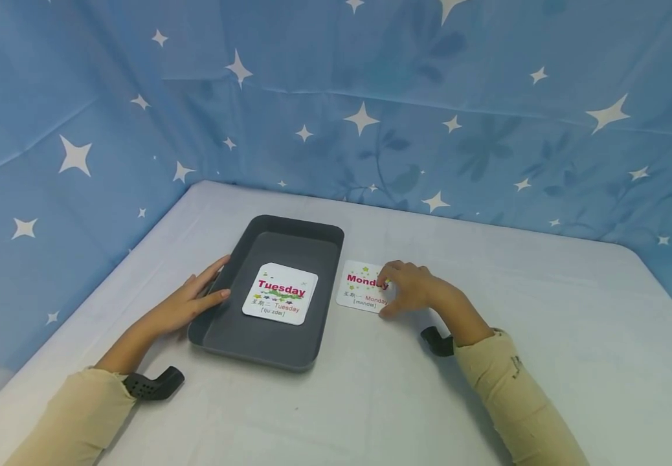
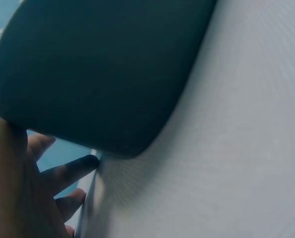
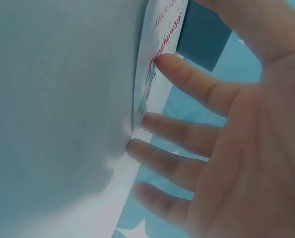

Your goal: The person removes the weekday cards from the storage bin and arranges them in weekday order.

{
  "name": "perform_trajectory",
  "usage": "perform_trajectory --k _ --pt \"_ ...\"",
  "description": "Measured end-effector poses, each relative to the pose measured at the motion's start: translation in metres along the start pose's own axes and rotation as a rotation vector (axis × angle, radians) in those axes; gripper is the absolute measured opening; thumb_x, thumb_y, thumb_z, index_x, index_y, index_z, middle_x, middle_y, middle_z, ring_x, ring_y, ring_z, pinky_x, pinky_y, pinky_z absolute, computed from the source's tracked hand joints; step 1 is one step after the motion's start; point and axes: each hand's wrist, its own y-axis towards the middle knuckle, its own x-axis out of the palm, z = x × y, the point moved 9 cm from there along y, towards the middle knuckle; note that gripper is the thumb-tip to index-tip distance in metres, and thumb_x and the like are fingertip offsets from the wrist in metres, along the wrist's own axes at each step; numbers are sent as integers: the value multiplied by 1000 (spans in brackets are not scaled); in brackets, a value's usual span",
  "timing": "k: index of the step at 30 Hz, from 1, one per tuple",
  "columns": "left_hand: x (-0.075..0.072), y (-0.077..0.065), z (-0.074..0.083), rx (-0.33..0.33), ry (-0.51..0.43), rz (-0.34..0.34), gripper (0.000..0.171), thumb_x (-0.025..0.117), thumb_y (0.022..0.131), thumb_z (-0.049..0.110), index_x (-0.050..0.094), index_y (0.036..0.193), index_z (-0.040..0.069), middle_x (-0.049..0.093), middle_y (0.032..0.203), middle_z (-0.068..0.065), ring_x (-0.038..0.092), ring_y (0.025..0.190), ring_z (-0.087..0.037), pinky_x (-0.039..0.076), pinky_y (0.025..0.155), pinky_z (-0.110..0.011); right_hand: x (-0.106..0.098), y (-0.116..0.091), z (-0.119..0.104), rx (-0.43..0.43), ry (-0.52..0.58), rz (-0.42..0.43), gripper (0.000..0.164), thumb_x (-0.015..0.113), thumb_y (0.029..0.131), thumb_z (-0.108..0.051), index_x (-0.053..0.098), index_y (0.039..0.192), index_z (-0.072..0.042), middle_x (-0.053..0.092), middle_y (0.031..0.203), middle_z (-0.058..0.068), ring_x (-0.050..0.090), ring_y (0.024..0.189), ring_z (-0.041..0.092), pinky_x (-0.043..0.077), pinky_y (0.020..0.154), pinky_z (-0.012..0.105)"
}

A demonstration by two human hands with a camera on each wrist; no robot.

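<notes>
A dark grey rectangular tray (image 1: 298, 246) lies on the table, and a white "Tuesday" card (image 1: 280, 312) rests inside it. My left hand (image 1: 175, 309) touches the tray's left side, its fingers extended and the thumb at the rim; the tray wall fills much of the left wrist view. Just right of the tray, a white "Monday" card (image 1: 359, 298) lies on the cloth. Over that card's right edge is my right hand (image 1: 417, 288), fingers spread. In the right wrist view its index fingertip (image 3: 163, 60) meets the printed face, and the other fingertips are by the card's edge and the cloth.
A white cloth (image 1: 546, 323) covers the table. Blue star-patterned fabric (image 1: 324, 97) hangs behind and along the left side. Black wrist-worn devices (image 1: 155, 383) show at both sleeves. White tabletop stretches to the right of my right arm.
</notes>
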Motion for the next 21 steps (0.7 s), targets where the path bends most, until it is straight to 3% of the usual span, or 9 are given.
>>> perform_trajectory --k 6,11,16,21 --pt "0 0 1 2 11 12 67 47 93 34 11 148 20 12 152 -18 17 134 -48 -7 107 -62 -2 -1 0 -7 -10 13 53 75 72 -36 53 114 -13 37 140 18 40 121 36 32 98 57" --pt "2 1 1 -1 2 8 67 47 93 35 12 148 18 13 152 -18 19 135 -46 -7 108 -61 -20 0 -13 -10 12 123 64 71 76 -39 47 129 -12 29 146 18 30 131 39 25 104 59" --pt "0 0 1 -5 12 16 67 48 93 36 13 148 18 15 152 -18 19 135 -45 -7 108 -61 -35 18 -59 -106 -10 184 70 66 80 -45 39 137 -14 27 147 17 28 134 37 24 107 57" --pt "-2 0 -4 8 11 28 66 47 93 37 14 148 17 16 152 -16 22 135 -42 -7 108 -60 -24 38 -117 -242 -29 174 77 65 79 -50 35 140 -14 30 146 14 29 135 33 26 109 52"
